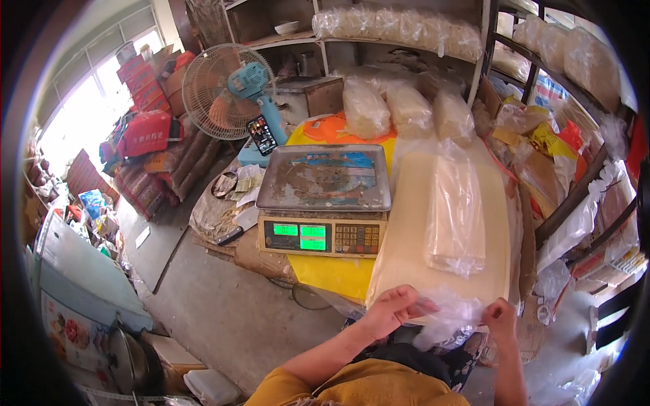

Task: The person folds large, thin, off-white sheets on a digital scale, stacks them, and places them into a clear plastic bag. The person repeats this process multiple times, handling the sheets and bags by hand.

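Near the table's front edge, my left hand [395,310] pinches one side of a crumpled clear plastic bag [447,314]. On the bag's other side, the fingers of my right hand [499,317] are closed on its plastic. The bag hangs between both hands, just in front of my body. Beyond it, a long pale bundle in clear plastic [452,210] lies on a wide cream-coloured sheet or board [406,223]. To the left of that stands a digital scale [321,233] with lit green displays and a worn, bare metal pan [325,179].
Several filled clear bags [409,108] stand at the table's back. A blue fan [247,81] and a phone [261,135] are behind the scale, a knife [230,236] left of it. Shelving with packages [589,57] rises on the right; red boxes [144,84] are stacked far left.
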A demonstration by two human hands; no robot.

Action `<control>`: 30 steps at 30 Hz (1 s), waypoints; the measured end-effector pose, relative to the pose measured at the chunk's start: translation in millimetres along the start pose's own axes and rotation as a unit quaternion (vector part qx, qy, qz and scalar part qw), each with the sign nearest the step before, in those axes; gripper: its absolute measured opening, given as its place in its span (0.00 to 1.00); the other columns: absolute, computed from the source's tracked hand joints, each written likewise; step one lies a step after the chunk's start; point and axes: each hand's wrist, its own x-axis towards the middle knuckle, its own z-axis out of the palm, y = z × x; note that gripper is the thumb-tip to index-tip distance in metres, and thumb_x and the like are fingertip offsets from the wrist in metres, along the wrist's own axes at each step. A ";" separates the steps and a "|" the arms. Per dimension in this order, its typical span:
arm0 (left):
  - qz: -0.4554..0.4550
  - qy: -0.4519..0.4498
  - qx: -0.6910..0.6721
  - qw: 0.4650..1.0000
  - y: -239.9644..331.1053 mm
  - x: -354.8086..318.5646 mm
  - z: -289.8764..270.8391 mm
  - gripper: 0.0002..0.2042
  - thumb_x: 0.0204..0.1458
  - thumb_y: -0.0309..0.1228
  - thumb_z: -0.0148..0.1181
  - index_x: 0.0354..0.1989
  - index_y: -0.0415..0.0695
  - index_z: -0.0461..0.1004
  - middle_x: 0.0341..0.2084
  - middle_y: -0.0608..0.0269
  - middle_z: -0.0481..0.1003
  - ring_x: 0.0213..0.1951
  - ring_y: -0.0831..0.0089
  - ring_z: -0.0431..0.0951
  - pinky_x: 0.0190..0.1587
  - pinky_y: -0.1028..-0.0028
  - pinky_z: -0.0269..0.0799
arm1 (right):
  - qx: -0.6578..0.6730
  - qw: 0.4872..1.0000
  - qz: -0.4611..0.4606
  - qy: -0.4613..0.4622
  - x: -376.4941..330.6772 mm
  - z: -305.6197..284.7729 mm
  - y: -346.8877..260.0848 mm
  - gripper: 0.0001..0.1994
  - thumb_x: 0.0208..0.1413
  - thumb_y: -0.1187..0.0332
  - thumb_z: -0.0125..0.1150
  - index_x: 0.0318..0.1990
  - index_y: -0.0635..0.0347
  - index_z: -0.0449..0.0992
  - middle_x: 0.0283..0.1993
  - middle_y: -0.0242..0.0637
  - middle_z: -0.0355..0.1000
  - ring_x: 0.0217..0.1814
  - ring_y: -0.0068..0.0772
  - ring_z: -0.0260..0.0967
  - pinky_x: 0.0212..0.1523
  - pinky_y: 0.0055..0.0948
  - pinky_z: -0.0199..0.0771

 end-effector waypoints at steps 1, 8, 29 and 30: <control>-0.001 -0.024 -0.063 0.998 4.1 -1.7 -8.1 0.06 0.59 0.30 0.46 0.33 0.42 0.66 0.31 0.61 0.73 0.40 0.70 0.75 0.46 0.72 0.71 | 0.057 0.998 0.034 0.003 2.6 -8.1 16.1 0.08 0.40 0.85 0.57 0.26 0.61 0.68 0.24 0.34 0.70 0.24 0.22 0.69 0.27 0.21 0.71; 0.030 0.132 0.157 0.978 2.6 4.1 4.7 0.10 0.49 0.19 0.55 0.37 0.45 0.65 0.22 0.72 0.64 0.24 0.82 0.67 0.28 0.82 0.64 | 0.521 0.839 0.155 0.013 4.2 -19.1 -3.1 0.22 0.49 0.76 0.41 0.55 0.62 0.65 0.21 0.28 0.64 0.22 0.19 0.64 0.21 0.20 0.67; 0.033 0.213 0.256 0.942 -3.0 21.0 15.9 0.09 0.53 0.24 0.54 0.43 0.44 0.69 0.14 0.79 0.59 0.16 0.88 0.54 0.18 0.85 0.45 | 0.158 0.961 -0.172 0.152 8.1 -41.4 -75.1 0.14 0.54 0.69 0.55 0.45 0.68 0.69 0.46 0.39 0.67 0.50 0.31 0.64 0.54 0.29 0.61; 0.033 0.211 0.251 0.944 -3.2 20.8 15.1 0.09 0.53 0.24 0.54 0.43 0.44 0.69 0.14 0.79 0.59 0.16 0.88 0.54 0.18 0.85 0.45 | 0.145 0.961 -0.179 0.150 6.6 -39.2 -76.4 0.14 0.53 0.69 0.55 0.45 0.68 0.70 0.46 0.39 0.67 0.50 0.31 0.64 0.55 0.29 0.60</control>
